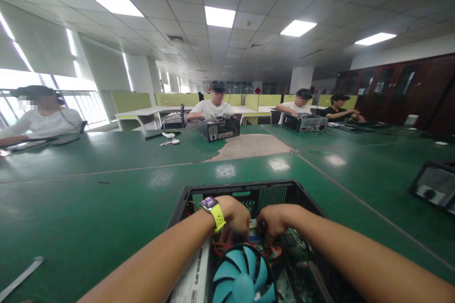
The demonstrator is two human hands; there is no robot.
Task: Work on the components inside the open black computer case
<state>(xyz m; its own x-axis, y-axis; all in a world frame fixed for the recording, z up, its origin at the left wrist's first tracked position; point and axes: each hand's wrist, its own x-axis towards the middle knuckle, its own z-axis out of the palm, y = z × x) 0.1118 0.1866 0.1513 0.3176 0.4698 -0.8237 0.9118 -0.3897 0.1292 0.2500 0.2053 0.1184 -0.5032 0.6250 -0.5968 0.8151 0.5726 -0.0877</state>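
Metal strip [21, 275] is lying at eight o'clock on the green table [88, 199], well apart from everything else. A seated person [42, 116] at ten o'clock is leaning over that table's far-left edge. Moving rightward, the left hand [232, 218], wearing a watch on a yellow-green strap [215, 212], is reaching down into the open computer case [185, 199] at six o'clock, its fingers curling downward among red and orange wires [222, 247]; whether they are pinching anything I cannot tell, since the fingertips are hidden. Just below the hands, a blue cooling fan [241, 272] is sitting inside the case, with a pale lettered unit [195, 279] lying just beside it on its left. At twelve o'clock a second person [213, 106] is working behind a dark computer case [218, 129], with a small white object [168, 135] resting on the table near it. The right hand [273, 222] is dipping into the case just beside the left, nearly touching it, fingers bunching together and pointing down at the wiring; what they are gripping is hidden. At one o'clock two more people [302, 102] are sitting behind another open case [307, 123]. At three o'clock a dark panel [433, 184] is lying tilted near the table's right edge.
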